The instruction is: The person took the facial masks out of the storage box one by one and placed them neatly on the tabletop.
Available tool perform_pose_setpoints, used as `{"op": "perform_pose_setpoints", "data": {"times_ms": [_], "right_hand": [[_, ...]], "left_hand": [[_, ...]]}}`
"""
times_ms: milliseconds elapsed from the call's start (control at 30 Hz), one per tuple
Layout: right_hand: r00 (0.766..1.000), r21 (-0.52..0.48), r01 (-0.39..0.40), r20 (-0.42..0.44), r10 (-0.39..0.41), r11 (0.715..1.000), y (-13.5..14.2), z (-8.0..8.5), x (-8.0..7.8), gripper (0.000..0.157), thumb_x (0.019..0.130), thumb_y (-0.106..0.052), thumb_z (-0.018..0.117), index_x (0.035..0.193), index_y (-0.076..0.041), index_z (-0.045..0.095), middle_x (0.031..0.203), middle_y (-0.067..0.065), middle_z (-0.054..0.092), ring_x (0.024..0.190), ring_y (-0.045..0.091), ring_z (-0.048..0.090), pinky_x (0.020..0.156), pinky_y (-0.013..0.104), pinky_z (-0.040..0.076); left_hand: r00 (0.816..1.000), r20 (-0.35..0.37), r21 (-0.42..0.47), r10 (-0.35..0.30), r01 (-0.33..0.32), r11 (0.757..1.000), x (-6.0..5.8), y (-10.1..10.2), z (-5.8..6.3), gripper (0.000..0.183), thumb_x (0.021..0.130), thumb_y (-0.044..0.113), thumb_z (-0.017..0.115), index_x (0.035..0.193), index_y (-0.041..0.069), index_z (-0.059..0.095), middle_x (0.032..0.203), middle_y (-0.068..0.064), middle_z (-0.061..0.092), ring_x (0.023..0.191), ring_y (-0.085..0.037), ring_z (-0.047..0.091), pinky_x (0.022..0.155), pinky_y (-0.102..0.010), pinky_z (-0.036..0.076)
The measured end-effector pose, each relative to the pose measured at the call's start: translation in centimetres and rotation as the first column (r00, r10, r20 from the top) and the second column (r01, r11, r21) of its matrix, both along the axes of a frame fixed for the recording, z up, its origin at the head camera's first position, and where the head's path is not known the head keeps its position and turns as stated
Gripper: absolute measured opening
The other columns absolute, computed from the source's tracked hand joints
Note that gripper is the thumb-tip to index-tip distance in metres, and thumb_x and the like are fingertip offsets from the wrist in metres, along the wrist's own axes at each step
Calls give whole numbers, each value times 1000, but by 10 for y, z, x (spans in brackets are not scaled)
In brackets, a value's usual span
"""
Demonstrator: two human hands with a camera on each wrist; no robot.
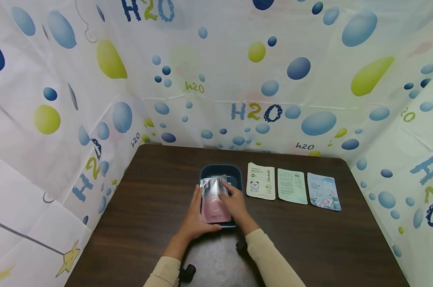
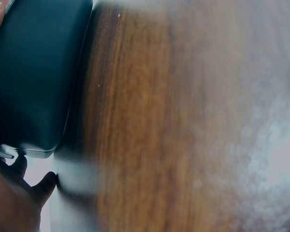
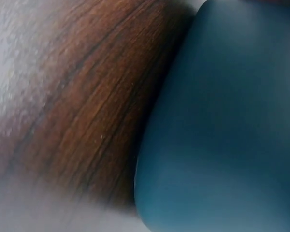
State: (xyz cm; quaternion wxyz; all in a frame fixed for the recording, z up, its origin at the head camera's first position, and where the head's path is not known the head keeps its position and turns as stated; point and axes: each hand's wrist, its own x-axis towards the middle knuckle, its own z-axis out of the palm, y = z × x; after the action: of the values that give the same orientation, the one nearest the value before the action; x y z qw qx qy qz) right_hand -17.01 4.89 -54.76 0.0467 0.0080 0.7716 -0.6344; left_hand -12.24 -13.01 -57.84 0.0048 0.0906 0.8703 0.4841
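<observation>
A pink and silver sachet [image 1: 216, 205] lies tilted over a dark blue plastic basket [image 1: 206, 170] in the head view, covering much of its inside. My left hand [image 1: 196, 221] rests along the basket's left side, fingers straight and thumb stretched by the near edge. From the right, my right hand [image 1: 237, 204] holds the sachet's upper right edge, thumb on its face; its other fingers are partly hidden. The basket's wall fills the left of the left wrist view [image 2: 34, 72] and the right of the right wrist view, where no hand is clearly visible.
Right of the basket lie three flat sachets in a row: a cream one [image 1: 261, 181], a pale green one [image 1: 292, 186] and a light blue one [image 1: 324, 191]. They sit on a dark brown wooden table [image 1: 148, 199]. A patterned white curtain [image 1: 220, 79] surrounds its far sides.
</observation>
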Motion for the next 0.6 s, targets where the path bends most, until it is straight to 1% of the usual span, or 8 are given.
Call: {"op": "perform_pose_setpoints", "data": {"times_ms": [100, 167, 267, 367, 533, 600], "right_hand": [[999, 2, -46, 10, 46, 999, 1, 0, 0, 52, 97, -15, 63, 148, -12, 54, 153, 20, 51, 137, 39, 53, 110, 57, 45], [998, 12, -61, 12, 61, 998, 1, -1, 0, 54, 98, -16, 63, 150, -13, 52, 156, 19, 48, 136, 40, 54, 109, 57, 47], [998, 26, -59, 8, 59, 998, 1, 0, 1, 55, 98, -16, 63, 151, -15, 51, 158, 17, 46, 132, 37, 58, 105, 53, 51], [998, 29, -53, -21, 53, 998, 1, 0, 2, 56, 98, -14, 63, 152, -14, 50, 157, 18, 47, 124, 34, 63, 98, 47, 55], [997, -25, -54, -59, 53, 998, 2, 1, 3, 56, 98, -10, 62, 153, -11, 48, 155, 18, 49, 113, 30, 65, 88, 37, 56], [996, -45, -55, -70, 52, 997, 2, 4, 2, 56, 99, -8, 60, 153, -9, 46, 156, 18, 49, 115, 31, 65, 90, 37, 56]], "left_hand": [[1000, -5, -6, 0, 0, 1000, 0, 0, 0, 144, 57, 60, 94, 166, 20, 9, 174, 3, -1, 158, -38, 17, 118, -68, 29], [1000, -14, -10, -1, 1, 1000, -1, 0, -1, 144, 57, 59, 94, 166, 19, 9, 174, 3, -1, 158, -38, 17, 118, -68, 29], [1000, -22, -16, -4, 4, 1000, 0, 0, -1, 144, 58, 59, 94, 166, 17, 10, 175, 1, -1, 159, -37, 16, 118, -68, 28], [1000, -16, -19, -6, 6, 1000, 0, -1, -1, 144, 58, 60, 94, 166, 16, 9, 175, 2, -1, 159, -36, 14, 119, -68, 26], [1000, -5, -7, -7, 7, 1000, 0, -1, -1, 143, 58, 61, 93, 166, 18, 10, 174, 3, -1, 160, -35, 13, 119, -68, 25], [1000, -12, -5, -7, 7, 1000, 0, -1, -1, 143, 58, 61, 94, 166, 17, 10, 174, 2, -1, 160, -34, 13, 120, -68, 25]]}}
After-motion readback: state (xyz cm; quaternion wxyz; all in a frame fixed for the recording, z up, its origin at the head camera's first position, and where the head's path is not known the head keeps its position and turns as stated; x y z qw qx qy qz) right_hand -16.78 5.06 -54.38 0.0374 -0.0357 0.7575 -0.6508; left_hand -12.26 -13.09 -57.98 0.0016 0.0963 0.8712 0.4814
